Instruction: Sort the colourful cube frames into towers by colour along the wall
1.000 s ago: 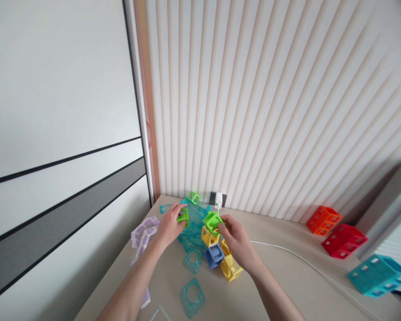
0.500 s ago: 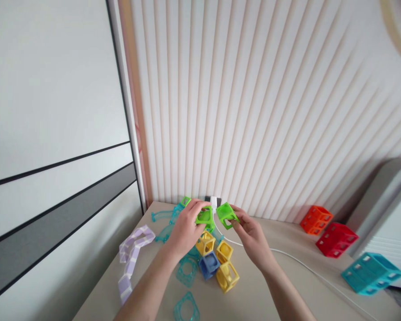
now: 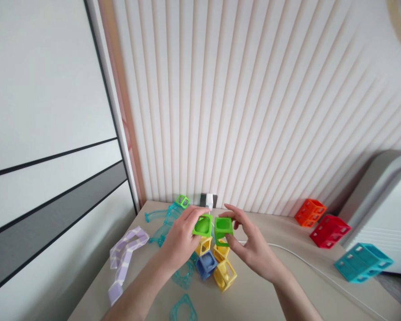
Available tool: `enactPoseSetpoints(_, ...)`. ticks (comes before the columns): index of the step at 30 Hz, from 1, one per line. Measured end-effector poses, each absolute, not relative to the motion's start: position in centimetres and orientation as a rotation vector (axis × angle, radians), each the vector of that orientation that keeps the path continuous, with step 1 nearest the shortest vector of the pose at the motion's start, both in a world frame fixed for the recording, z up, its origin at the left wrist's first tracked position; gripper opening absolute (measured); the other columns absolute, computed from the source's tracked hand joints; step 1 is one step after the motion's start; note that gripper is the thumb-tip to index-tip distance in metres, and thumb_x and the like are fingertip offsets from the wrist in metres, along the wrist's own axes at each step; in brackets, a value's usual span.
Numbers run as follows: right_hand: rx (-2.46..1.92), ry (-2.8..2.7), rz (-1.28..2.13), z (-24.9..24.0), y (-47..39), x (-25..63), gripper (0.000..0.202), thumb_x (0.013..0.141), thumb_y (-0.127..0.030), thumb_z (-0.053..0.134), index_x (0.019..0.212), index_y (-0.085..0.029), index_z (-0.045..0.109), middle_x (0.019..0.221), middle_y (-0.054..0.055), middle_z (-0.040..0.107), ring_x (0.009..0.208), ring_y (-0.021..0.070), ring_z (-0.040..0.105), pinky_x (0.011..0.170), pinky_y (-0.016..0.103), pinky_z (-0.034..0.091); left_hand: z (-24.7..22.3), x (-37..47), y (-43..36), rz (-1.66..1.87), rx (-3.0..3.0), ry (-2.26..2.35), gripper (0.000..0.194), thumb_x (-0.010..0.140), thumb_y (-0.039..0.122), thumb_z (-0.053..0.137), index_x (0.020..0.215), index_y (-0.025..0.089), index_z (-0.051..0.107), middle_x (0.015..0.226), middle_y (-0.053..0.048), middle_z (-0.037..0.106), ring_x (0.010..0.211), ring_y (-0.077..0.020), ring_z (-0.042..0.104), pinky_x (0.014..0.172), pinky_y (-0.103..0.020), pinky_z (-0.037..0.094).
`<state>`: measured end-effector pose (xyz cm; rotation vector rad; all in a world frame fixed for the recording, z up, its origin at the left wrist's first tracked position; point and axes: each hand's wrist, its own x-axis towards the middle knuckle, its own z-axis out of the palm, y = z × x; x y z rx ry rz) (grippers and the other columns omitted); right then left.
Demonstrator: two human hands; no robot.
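Note:
My left hand (image 3: pixel 183 232) is closed on a green cube (image 3: pixel 202 226) with a rounded hollow in the face towards me. Just right of it, my right hand (image 3: pixel 249 236) grips a second green cube (image 3: pixel 223 225) between thumb and fingers, its forefinger raised. A narrow gap separates the two cubes. Beneath them on the table lie a blue cube (image 3: pixel 206 265) and several yellow cubes (image 3: pixel 225 275). Translucent teal pieces (image 3: pixel 183 308) are spread around my left forearm, and a small green block (image 3: pixel 182 201) sits at the back.
A purple and white chain of blocks (image 3: pixel 123 261) lies at the left. Orange (image 3: pixel 309 212), red (image 3: pixel 329 231) and teal (image 3: pixel 363 262) blocks stand at the right. A white cable (image 3: pixel 307 258) runs from a plug (image 3: pixel 209 201) at the ribbed wall across the table.
Both green cubes have turned and come closer together, slightly lower in view. My right forefinger has lifted. The whole view has shifted a little.

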<state>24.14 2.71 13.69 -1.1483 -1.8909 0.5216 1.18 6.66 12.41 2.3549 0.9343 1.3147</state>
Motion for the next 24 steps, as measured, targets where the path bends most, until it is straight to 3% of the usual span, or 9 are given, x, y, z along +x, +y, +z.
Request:
enactPoseSetpoints(3, -1.13, -1.927, 0.556, 13.5, 2.3, 24.1, 0.072, 0.086, -0.015, 0.061, 0.153, -0.031, 0.041, 0.127, 0.005, 0.069, 0.105, 0.021, 0.063, 0.095, 0.036, 0.05, 12.4, 1.4, 6.6, 1.294, 2.375, 0.919, 0.06, 0.078, -0.009, 0.051, 0.126, 0.027, 0.058, 0.119, -0.005, 0.068, 0.115, -0.021, 0.066, 0.1, -0.034, 0.054)
enactPoseSetpoints(8, -1.139, -1.884, 0.572, 13.4, 2.2, 23.9, 0.065, 0.089, -0.021, 0.065, 0.151, -0.032, 0.047, 0.134, 0.006, 0.066, 0.102, 0.0208, 0.063, 0.096, 0.038, 0.052, 12.7, 1.7, 6.3, 1.243, 2.427, 0.912, 0.055, 0.076, -0.009, 0.052, 0.119, 0.026, 0.059, 0.114, -0.005, 0.068, 0.11, -0.0215, 0.068, 0.095, -0.033, 0.056)
enactPoseSetpoints(15, -1.125, -1.567, 0.777, 13.2, 2.6, 22.8, 0.05, 0.092, -0.039, 0.067, 0.139, -0.022, 0.059, 0.109, 0.009, 0.073, 0.099, 0.0231, 0.069, 0.091, 0.038, 0.058, 12.3, 2.1, 6.1, 1.199, 2.407, 0.927, 0.049, 0.076, -0.007, 0.055, 0.113, 0.026, 0.058, 0.11, -0.004, 0.069, 0.104, -0.0221, 0.069, 0.09, -0.034, 0.057)
enactPoseSetpoints(20, -1.053, -1.434, 0.896, 13.0, 2.7, 22.0, 0.046, 0.09, -0.05, 0.072, 0.126, -0.023, 0.065, 0.124, 0.012, 0.072, 0.114, 0.0276, 0.069, 0.096, 0.04, 0.058, 11.8, 2.4, 6.0, 1.209, 2.374, 0.97, 0.05, 0.073, -0.006, 0.053, 0.111, 0.026, 0.055, 0.109, -0.004, 0.068, 0.105, -0.0225, 0.068, 0.09, -0.034, 0.056)
enactPoseSetpoints(24, -1.097, -1.432, 0.926, 13.2, 2.5, 21.7, 0.049, 0.091, -0.057, 0.068, 0.125, -0.021, 0.068, 0.115, 0.012, 0.075, 0.102, 0.0271, 0.072, 0.087, 0.036, 0.061, 11.8, 2.4, 6.0, 1.263, 2.331, 0.989, 0.049, 0.073, -0.006, 0.051, 0.11, 0.026, 0.055, 0.108, -0.004, 0.069, 0.104, -0.0217, 0.069, 0.088, -0.033, 0.056)
